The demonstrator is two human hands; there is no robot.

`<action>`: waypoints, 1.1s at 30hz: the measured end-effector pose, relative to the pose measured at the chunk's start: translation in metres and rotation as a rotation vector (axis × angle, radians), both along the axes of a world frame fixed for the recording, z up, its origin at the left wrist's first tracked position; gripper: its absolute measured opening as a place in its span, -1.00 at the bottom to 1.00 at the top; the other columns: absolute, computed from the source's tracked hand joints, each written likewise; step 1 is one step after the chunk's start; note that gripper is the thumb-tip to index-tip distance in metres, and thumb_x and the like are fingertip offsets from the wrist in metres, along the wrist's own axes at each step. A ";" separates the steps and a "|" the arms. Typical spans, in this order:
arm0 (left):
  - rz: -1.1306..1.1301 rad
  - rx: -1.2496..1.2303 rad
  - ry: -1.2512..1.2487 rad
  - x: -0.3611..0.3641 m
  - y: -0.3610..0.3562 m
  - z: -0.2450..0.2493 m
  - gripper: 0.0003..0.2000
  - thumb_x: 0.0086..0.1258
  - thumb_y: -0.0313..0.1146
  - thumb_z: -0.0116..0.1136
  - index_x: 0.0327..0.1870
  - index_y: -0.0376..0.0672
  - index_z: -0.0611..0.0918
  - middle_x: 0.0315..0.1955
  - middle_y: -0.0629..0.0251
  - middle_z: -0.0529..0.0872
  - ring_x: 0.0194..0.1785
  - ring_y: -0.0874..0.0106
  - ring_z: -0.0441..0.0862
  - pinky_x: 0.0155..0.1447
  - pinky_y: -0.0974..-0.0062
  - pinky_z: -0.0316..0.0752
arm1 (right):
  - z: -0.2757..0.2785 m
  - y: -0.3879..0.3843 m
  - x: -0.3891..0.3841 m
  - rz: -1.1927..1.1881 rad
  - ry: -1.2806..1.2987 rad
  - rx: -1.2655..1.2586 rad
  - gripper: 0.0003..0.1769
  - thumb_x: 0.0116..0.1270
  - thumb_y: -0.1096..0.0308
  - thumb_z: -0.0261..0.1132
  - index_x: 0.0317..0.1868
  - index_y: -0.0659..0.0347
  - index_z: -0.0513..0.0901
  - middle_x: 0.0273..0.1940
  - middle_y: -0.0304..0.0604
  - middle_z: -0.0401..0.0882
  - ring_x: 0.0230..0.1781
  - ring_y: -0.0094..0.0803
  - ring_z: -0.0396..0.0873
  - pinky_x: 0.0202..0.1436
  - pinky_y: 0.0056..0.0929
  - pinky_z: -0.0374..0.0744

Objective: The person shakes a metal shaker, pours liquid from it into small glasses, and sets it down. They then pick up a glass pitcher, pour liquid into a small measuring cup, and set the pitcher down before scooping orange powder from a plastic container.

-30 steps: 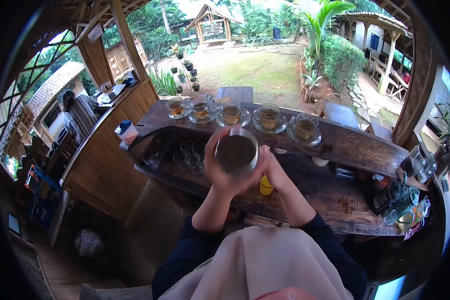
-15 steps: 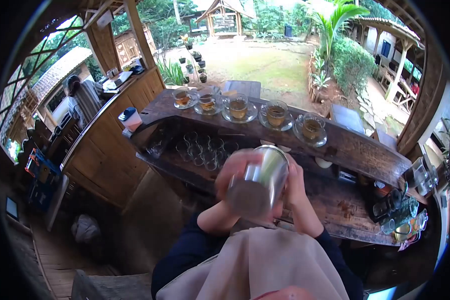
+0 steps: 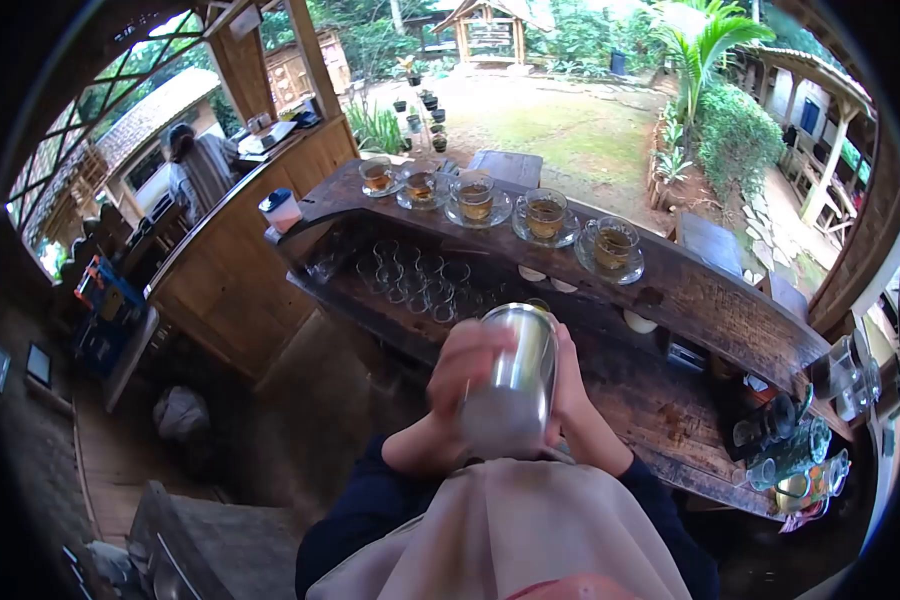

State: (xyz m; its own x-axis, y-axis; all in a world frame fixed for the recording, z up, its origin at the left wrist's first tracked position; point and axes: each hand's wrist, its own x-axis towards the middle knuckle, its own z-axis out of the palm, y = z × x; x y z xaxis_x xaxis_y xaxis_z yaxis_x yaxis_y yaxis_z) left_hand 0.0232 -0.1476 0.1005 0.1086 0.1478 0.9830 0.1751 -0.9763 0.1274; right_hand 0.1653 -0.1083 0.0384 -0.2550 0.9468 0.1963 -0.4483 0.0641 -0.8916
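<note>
Shaker: a steel shaker (image 3: 510,380), tilted, held near the chest above the near shelf of the wooden bar (image 3: 710,300).
Left hand (image 3: 465,375): clamped around the shaker's left side.
Right hand (image 3: 570,375): wrapped on its right side.
Far ledge: five glass cups of tea (image 3: 544,213) on saucers in a row.
Lower shelf: empty glasses (image 3: 410,280), left of the hands.

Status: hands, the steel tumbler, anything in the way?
Left hand and right hand both clasp shiny cylindrical steel tumbler. Tumbler tilted, off the dark wooden counter. Nothing in the way.
</note>
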 end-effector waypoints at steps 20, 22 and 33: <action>0.217 0.626 -0.405 0.054 -0.100 0.021 -0.20 -0.04 0.00 0.50 0.22 -0.05 0.31 -0.04 0.26 0.49 0.05 0.34 0.44 0.00 0.30 0.29 | 0.082 -0.048 0.001 0.148 -0.159 1.117 -0.37 0.23 0.07 0.30 0.20 0.26 0.37 0.09 0.14 0.41 0.10 -0.13 0.49 0.14 -0.16 0.44; 0.407 0.214 -0.202 0.025 -0.088 -0.010 -0.20 -0.05 -0.07 0.51 0.21 -0.12 0.31 0.01 0.21 0.50 0.06 0.31 0.46 0.11 0.23 0.30 | 0.052 -0.035 -0.017 0.039 -0.353 0.639 -0.22 0.33 -0.32 -0.09 0.18 0.26 0.38 0.08 0.04 0.47 0.07 -0.20 0.51 0.16 -0.23 0.46; 0.238 0.631 -0.455 0.029 -0.066 0.011 -0.15 -0.16 0.06 0.54 0.20 0.20 0.29 -0.05 0.38 0.43 0.04 0.31 0.43 0.24 0.13 0.10 | 0.074 -0.011 -0.042 0.093 -0.015 1.108 -0.13 0.19 -0.37 0.06 0.09 0.37 0.46 -0.08 0.24 0.50 -0.08 -0.10 0.58 -0.03 -0.26 0.57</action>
